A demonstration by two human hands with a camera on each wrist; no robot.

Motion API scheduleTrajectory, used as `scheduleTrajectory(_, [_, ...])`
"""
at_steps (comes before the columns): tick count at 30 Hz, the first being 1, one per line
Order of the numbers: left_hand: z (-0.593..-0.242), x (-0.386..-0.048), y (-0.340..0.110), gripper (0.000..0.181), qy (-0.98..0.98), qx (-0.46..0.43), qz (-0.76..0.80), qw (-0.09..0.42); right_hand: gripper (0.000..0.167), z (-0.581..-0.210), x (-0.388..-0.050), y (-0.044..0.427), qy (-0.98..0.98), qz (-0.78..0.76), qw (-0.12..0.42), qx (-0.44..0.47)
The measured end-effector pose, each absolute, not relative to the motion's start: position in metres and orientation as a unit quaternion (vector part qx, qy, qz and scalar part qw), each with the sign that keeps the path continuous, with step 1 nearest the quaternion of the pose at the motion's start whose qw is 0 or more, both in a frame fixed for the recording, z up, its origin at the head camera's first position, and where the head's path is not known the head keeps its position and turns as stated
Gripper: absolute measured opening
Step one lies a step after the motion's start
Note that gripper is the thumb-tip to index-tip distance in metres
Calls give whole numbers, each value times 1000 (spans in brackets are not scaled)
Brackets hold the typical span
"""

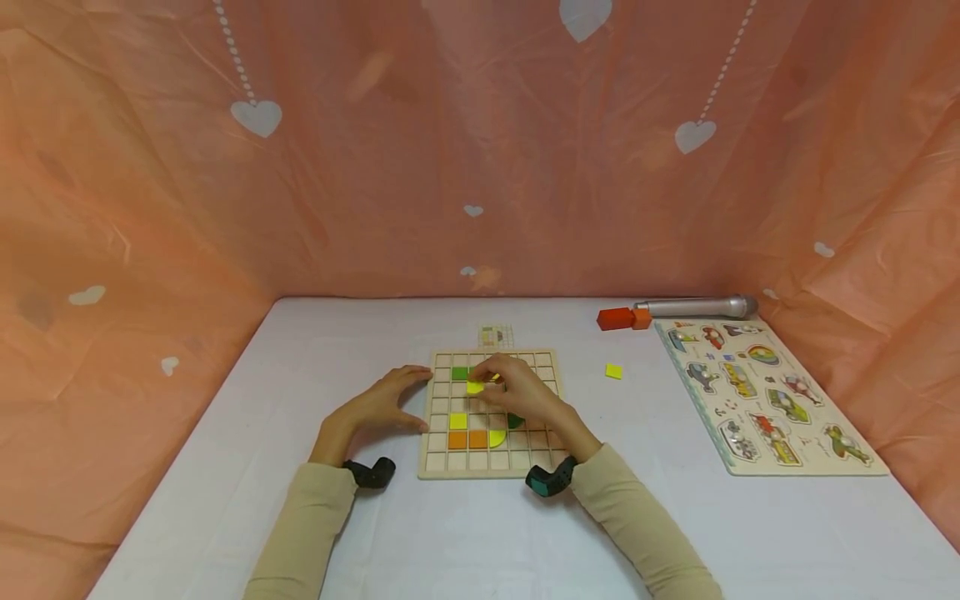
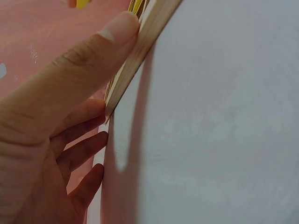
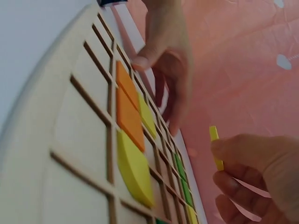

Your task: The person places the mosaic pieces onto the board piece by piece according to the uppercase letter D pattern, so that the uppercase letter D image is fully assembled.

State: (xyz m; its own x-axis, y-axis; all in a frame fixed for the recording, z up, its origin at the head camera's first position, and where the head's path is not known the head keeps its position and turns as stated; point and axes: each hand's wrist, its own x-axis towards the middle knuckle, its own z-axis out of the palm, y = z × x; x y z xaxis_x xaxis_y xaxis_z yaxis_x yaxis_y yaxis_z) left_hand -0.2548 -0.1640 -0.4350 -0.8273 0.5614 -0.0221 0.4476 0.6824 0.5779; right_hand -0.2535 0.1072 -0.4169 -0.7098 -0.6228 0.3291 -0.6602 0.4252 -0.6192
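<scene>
A wooden grid board point(image 1: 468, 475) lies on the white table, with several coloured tiles in its cells. My right hand point(image 1: 517, 392) is over the board and pinches a thin yellow tile point(image 3: 214, 134) between thumb and fingers, raised off the grid. At the board's left edge, my left hand point(image 1: 382, 402) touches the rim with extended thumb and fingertips. On the grid are a green tile point(image 1: 460, 373), a yellow square point(image 1: 458, 421), orange squares point(image 1: 457, 440), a rounded yellow tile point(image 1: 497, 437) and a dark green tile point(image 1: 514, 421). My right hand hides some cells.
Behind the board lies a small pattern card point(image 1: 497, 336). A loose yellow tile point(image 1: 613, 371) is to the right. Farther right are red and orange blocks point(image 1: 617, 318), a silver microphone point(image 1: 693, 307) and a picture puzzle board point(image 1: 772, 400). A pink curtain point(image 1: 480, 167) surrounds the table.
</scene>
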Motion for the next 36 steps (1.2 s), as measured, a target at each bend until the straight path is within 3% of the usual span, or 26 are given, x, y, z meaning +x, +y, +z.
scheduleTrajectory(11, [-437,-256,-165,87,909,293,283,89,18,-431,-250,85,-855,373,-11,361])
scheduleTrajectory(24, [-437,-256,-166,86,904,309,284,81,11,-441,-252,82,-857,315,42,406])
scheduleTrajectory(36, [-437,-257,-166,87,905,307,284,81,8,-443,-250,81,-868,302,63,389])
